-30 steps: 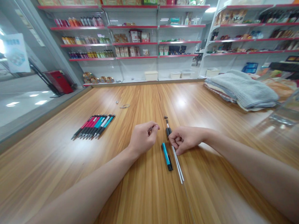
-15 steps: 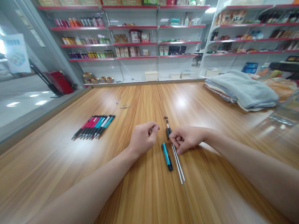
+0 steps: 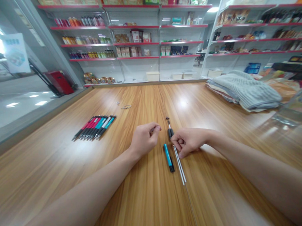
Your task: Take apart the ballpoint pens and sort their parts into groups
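Note:
Fingers curled inward, my left hand [image 3: 145,138] rests on the table left of the pen parts; whatever it may hold is hidden. My right hand [image 3: 190,142] is also closed, its fingertips against two black pen grips [image 3: 170,133] and its thumb beside two white ink refills [image 3: 180,171]. Whether it grips any of these I cannot tell. Between the hands lies a turquoise pen barrel [image 3: 167,154] with a black clip end. Small dark pen pieces [image 3: 167,120] sit just beyond the grips. Further left, several assembled pens [image 3: 94,127] in red, turquoise, white and black lie in a row.
A wooden table [image 3: 136,202] fills the foreground, with a thin seam down it. Toward the back lie a curved metal piece [image 3: 126,107] and a tiny one [image 3: 118,102]. Folded cloths [image 3: 244,88] and a clear container [image 3: 297,105] stand at the right. Stocked shelves [image 3: 135,28] rise behind.
My right hand shifts very slightly, its thumb a little lower along the refills. My left hand and the pen parts look the same.

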A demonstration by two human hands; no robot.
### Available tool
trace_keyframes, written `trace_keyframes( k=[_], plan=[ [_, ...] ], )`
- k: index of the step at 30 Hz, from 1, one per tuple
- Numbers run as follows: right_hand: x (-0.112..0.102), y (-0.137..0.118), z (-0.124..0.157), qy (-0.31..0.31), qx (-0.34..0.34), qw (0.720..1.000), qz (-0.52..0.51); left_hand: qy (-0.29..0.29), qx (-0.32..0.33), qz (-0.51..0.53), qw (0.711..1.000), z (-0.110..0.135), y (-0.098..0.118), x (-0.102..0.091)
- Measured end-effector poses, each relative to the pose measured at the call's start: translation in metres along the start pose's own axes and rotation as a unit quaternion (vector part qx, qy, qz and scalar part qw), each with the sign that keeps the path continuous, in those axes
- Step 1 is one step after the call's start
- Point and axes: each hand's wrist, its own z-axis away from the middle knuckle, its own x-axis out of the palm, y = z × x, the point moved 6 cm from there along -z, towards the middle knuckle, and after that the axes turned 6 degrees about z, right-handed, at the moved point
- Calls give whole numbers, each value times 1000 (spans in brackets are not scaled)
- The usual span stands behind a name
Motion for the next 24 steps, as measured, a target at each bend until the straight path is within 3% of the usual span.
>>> trace_keyframes(
  k=[14,24],
  plan=[
    [1,-2,1,-4,2,1000,9,-4,1,-20,1000,0,-1,1],
    [0,-3,1,-1,-3,1000,12,-105,23,-68,992,1,-3,9]
  ],
)
